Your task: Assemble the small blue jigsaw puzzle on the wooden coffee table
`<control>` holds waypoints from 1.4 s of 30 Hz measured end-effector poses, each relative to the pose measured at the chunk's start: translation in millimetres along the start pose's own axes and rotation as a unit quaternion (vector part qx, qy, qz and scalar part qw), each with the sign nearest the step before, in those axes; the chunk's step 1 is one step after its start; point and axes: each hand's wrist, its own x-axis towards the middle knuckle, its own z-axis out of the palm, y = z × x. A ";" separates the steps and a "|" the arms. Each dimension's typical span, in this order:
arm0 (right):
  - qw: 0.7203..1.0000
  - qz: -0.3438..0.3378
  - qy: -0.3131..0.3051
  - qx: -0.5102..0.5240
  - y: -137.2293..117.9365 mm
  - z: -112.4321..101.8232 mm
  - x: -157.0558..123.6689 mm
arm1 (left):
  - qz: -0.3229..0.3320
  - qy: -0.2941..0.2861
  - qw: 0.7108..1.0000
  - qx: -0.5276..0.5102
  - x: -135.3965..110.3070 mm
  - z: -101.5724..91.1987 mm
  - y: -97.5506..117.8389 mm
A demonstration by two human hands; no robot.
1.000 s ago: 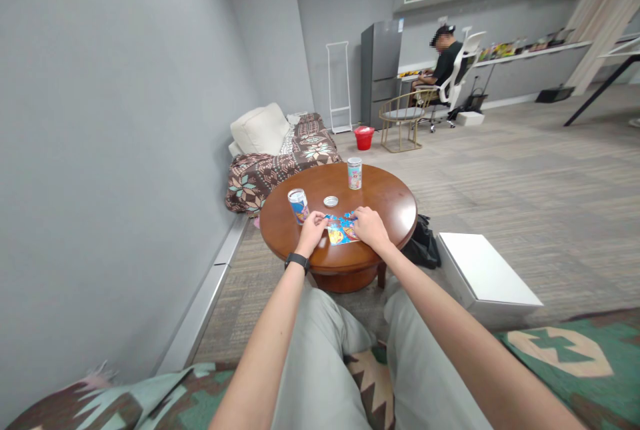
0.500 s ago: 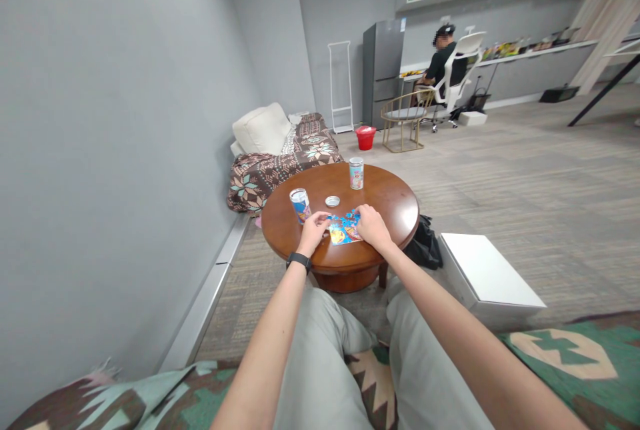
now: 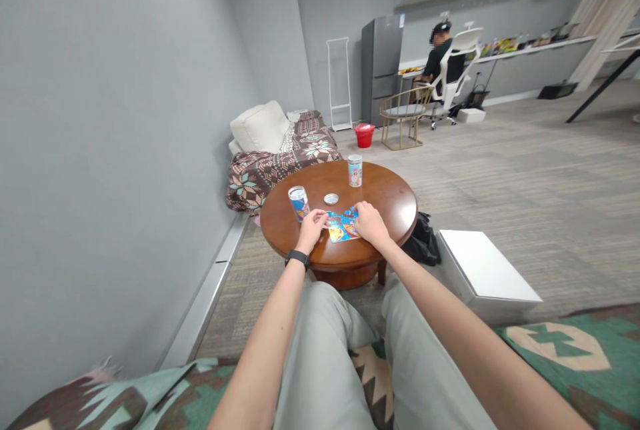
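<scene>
**Both hands on the colourful puzzle, round wooden table**

Head view. Both forearms extend straight forward from the lap, converging on the round brown wooden table [image 3: 395, 200]. The left hand [image 3: 313, 228], black band at the wrist, lies palm down at the table's near-left part, fingers curled and close together, tips touching the left edge of the flat blue-and-orange jigsaw puzzle [image 3: 342, 227]. Whether a loose piece is pinched there: cannot tell, too small. The right hand [image 3: 369, 223] lies palm down over the puzzle's right edge, fingers bent and narrow, pressing on it. The puzzle lies flat on the table's near side, between the two hands.

Left of the puzzle on the table, just behind the left hand, stands an open blue printed tin can [image 3: 299, 203]. Behind the puzzle lies a small round silver lid [image 3: 331, 199]. At the table's far side stands a second pink-and-teal printed tin can [image 3: 355, 171], upright. Right of the table, on the floor, a white rectangular box [image 3: 487, 275]. Beyond the table, a red bucket [image 3: 364, 135] and a seated person [image 3: 440, 60] at a counter.
</scene>
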 end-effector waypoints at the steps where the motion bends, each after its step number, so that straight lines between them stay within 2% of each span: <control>1: 1.000 -0.003 -0.002 -0.003 -0.4 -0.5 -0.1 | -0.003 0.004 1.000 -0.002 0.1 0.2 0.1; 18: 1.000 -0.008 -0.002 -0.015 -2.7 -3.1 -0.4 | -0.016 0.012 0.999 -0.031 0.7 0.2 -3.0; 26: 1.000 -0.008 -0.005 -0.015 -3.6 -4.6 -0.7 | 0.012 0.002 1.000 0.006 0.6 -1.9 -1.6; 36: 1.000 -0.008 -0.001 -0.016 -3.6 -4.9 -1.2 | -0.002 0.041 0.999 -0.015 2.6 -0.7 -4.9; 42: 1.000 -0.004 -0.007 -0.018 -4.0 -5.2 -0.6 | 0.031 0.032 0.999 -0.008 0.4 -2.3 -1.1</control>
